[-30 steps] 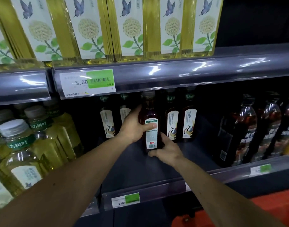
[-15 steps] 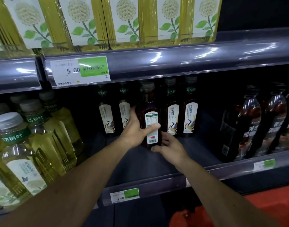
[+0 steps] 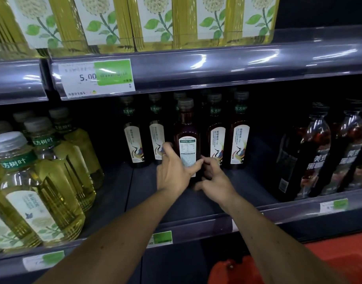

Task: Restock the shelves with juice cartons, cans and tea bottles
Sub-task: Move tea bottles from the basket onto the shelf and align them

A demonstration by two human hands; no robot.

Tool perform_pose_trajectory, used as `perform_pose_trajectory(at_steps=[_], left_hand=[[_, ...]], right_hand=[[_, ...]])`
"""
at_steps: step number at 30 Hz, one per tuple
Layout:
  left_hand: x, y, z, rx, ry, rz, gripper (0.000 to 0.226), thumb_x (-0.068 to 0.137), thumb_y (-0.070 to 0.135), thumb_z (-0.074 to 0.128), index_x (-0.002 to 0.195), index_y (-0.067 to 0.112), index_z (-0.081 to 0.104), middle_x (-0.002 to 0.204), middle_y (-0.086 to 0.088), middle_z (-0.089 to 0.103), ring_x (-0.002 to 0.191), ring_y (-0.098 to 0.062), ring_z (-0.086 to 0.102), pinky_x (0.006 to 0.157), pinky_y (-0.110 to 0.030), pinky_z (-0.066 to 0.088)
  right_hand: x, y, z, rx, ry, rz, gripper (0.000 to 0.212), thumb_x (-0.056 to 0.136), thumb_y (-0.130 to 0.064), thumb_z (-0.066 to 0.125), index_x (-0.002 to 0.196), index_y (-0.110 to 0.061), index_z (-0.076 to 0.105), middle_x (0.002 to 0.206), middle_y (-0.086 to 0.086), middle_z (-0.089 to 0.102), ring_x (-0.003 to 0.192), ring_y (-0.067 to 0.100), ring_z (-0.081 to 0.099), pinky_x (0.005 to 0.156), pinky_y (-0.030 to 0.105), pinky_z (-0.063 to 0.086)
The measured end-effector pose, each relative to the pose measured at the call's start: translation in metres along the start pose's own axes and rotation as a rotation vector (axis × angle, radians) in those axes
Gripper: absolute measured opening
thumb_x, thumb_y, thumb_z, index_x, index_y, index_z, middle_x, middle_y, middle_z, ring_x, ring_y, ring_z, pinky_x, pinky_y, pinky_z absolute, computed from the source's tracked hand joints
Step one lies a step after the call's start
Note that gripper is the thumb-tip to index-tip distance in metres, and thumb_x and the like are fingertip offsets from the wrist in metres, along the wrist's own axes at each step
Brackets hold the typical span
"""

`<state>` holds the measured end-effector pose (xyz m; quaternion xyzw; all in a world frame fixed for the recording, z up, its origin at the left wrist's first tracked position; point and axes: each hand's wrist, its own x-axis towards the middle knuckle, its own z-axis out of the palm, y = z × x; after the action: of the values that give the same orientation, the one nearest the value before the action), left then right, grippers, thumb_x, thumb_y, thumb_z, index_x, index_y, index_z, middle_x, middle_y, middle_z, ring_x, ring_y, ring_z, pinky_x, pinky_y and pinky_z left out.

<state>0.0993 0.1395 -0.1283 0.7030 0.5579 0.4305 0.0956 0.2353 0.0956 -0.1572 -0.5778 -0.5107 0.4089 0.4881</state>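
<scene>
On the dark middle shelf, upright among crane-label bottles: dark tea bottle, back label outward. Gripped low by left hand, thumb across label; touched at the base by right hand, fingers curled. Leftward, yellow tea bottles.

Bottle before shelf's back row

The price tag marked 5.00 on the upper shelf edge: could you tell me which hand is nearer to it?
Left. The left hand is below the price tag; the right hand is lower and farther right.
</scene>
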Motion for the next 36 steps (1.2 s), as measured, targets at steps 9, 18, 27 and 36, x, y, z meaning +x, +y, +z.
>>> perform_pose_trajectory(at_steps=[9,18,27,36], left_hand=[[0.001,-0.02,-0.014,-0.311,-0.203,0.011,0.065,0.07,0.054,0.079,0.117,0.042,0.035,0.107,0.017,0.07,0.096,0.004,0.067,0.078,-0.022,0.053],[0.006,-0.027,-0.032,-0.339,-0.342,-0.003,0.085,0.076,0.047,0.076,0.15,0.028,0.038,0.133,0.013,0.05,0.121,-0.01,0.06,0.101,-0.026,0.05],[-0.023,0.015,-0.013,-0.101,-0.137,-0.044,0.115,0.057,0.077,0.081,0.14,0.038,0.013,0.15,-0.007,0.034,0.114,-0.03,0.063,0.077,-0.031,0.047],[-0.01,-0.005,-0.011,-0.291,-0.141,-0.04,0.07,0.066,0.061,0.089,0.112,0.04,0.04,0.101,0.02,0.071,0.093,0.005,0.067,0.069,-0.009,0.048]], right_hand=[[-0.003,-0.005,0.002,-0.057,-0.025,0.037,0.108,0.063,-0.009,0.081,0.146,-0.058,0.03,0.099,-0.04,0.056,0.094,-0.014,0.054,0.077,0.01,0.044],[-0.006,-0.012,0.001,-0.053,0.043,0.03,0.058,0.066,-0.009,0.081,0.114,-0.029,0.055,0.119,-0.002,0.062,0.11,0.014,0.06,0.087,0.025,0.049],[-0.007,-0.016,0.0,-0.062,-0.031,0.007,0.097,0.057,-0.009,0.073,0.14,-0.048,0.04,0.129,-0.01,0.059,0.117,0.013,0.058,0.099,0.039,0.053],[-0.003,-0.006,-0.006,0.023,0.009,0.037,0.071,0.062,-0.005,0.081,0.112,-0.043,0.047,0.125,-0.005,0.052,0.111,0.008,0.055,0.077,0.022,0.049]])
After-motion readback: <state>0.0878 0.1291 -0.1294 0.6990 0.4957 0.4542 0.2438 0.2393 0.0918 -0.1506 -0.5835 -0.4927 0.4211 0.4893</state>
